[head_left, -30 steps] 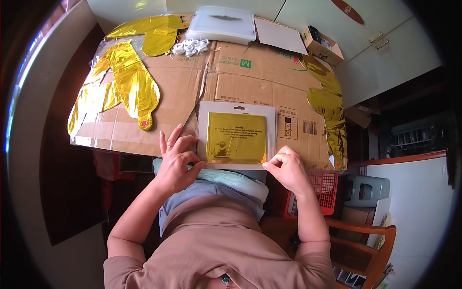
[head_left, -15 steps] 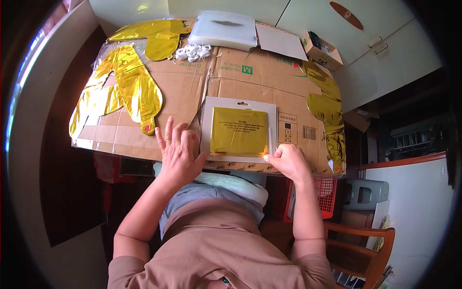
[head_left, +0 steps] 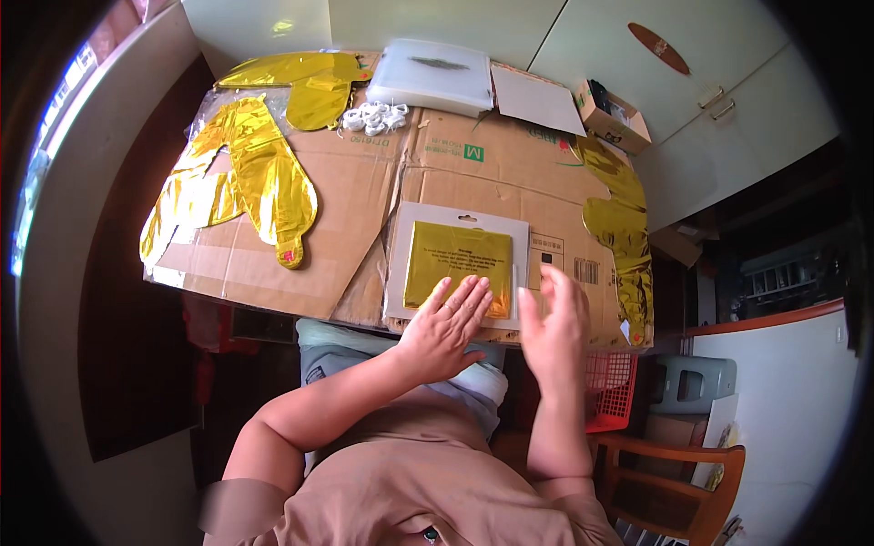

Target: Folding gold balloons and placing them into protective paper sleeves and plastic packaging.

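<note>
A white hanging card package (head_left: pixel 393 273) with a folded gold foil sheet (head_left: pixel 455 255) inside it lies flat near the cardboard's front edge. Across its lower part rests my left hand (head_left: pixel 446 320), fingers stretched out and close together, seemingly touching the foil. My right hand (head_left: pixel 557 320) is held just beside the package's right edge, thumb and fingers apart, with nothing seen in it. Flat gold foil balloons lie around: one bent balloon (head_left: pixel 273 187) at the left, another balloon (head_left: pixel 319 86) at the far left, and a wavy-edged balloon (head_left: pixel 617 223) along the right side.
Flattened cardboard (head_left: pixel 355 205) covers the table. Bundles of white string (head_left: pixel 375 116), a translucent plastic case (head_left: pixel 432 82), a pale board (head_left: pixel 537 100) and a small open box (head_left: pixel 612 123) line the far edge. A red basket (head_left: pixel 610 391) and wooden chair (head_left: pixel 719 455) stand below right.
My left hand has moved right from beside the package onto its lower part. My right hand has let go of the package's lower right corner and opened. The view has shifted slightly.
</note>
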Action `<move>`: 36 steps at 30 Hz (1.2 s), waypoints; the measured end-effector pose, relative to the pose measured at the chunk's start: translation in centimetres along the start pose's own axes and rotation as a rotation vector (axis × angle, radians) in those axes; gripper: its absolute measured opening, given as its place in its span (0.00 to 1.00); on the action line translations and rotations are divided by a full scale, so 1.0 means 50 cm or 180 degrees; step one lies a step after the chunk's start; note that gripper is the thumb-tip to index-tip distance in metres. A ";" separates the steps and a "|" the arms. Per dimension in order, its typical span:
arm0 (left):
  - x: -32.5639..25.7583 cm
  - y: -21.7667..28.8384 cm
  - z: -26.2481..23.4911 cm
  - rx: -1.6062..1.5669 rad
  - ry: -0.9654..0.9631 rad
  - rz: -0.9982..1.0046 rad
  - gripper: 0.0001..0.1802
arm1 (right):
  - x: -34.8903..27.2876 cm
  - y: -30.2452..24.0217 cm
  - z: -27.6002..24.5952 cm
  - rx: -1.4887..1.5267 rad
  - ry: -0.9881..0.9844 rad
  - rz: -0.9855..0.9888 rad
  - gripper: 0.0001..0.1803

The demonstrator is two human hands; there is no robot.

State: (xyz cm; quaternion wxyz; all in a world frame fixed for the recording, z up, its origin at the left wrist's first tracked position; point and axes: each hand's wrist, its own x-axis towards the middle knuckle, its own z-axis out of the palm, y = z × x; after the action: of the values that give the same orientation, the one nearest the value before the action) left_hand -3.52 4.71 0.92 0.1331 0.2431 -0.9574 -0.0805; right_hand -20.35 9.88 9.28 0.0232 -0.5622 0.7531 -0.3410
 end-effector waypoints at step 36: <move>-0.161 -0.092 -0.031 0.0091 0.0558 0.0076 0.29 | -0.144 0.149 -0.066 0.1425 -0.0429 0.1735 0.20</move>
State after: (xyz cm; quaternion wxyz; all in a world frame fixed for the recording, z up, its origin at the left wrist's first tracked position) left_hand 5.76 4.49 -0.35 0.2139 0.2396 -0.9460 -0.0437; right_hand -25.26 18.69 5.27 0.2856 -0.3429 0.7787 -0.4409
